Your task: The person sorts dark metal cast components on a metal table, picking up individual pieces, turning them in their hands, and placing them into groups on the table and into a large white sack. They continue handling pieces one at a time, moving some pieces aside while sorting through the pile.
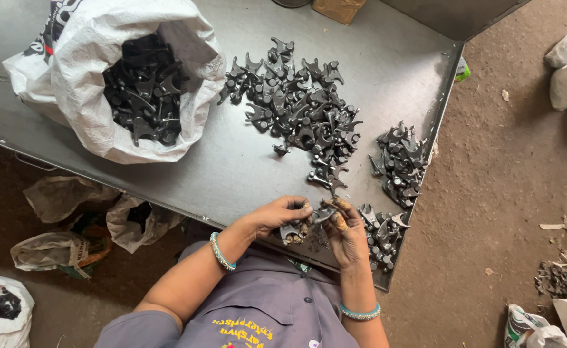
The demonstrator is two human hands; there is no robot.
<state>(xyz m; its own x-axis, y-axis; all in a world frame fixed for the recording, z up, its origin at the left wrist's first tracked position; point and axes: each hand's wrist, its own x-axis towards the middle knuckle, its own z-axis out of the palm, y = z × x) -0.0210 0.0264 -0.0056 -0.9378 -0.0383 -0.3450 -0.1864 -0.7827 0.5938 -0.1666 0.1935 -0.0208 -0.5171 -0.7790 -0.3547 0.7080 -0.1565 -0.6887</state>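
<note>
Holding a small dark metal part (312,218) between them, the left hand (282,216) and the right hand (346,233) meet at the near edge of a grey metal table (219,161). The left hand's fingers are curled over one end of the part, and the right hand's thumb and fingers pinch the other end, so both hands are closed on the same piece. The right fingertips (339,222) look stained a yellowish brown. Each wrist wears a band of teal bangles. Just to the right of the grip lies a small heap of parts (381,233) of the same kind, close against the right hand, and a little farther out on that side sits a second heap (401,162) near the table's edge. Straight ahead of the grip, across the table, spreads the big pile of parts (299,106), its nearest pieces trailing almost to the hands. Farther off, ahead and to the left, an open white sack (113,74) stands on the table, filled with the same dark parts. Below the left forearm, several crumpled bags (71,216) lie on the dirt floor, well apart from the grip. The person wears a grey buttoned shirt (264,309).
</note>
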